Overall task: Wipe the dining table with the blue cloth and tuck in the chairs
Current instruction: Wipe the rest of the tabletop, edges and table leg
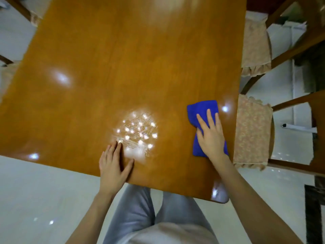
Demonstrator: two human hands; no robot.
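Note:
The glossy wooden dining table point(123, 59) fills the view, with lamp glare near its front middle. A folded blue cloth point(202, 110) lies near the table's right edge. My right hand point(210, 134) presses flat on top of it, fingers spread, covering its middle. My left hand point(113, 164) rests flat on the bare wood by the near edge, fingers together, holding nothing. Two wooden chairs with beige cushions stand on the right, the near chair point(251, 131) and the far chair point(255, 44), both pulled out from the table.
Parts of two more chairs show on the left, one at the edge point(7, 67) and one at the top corner point(33, 16). White glossy tiled floor point(44, 191) surrounds the table. My legs stand at the table's near edge.

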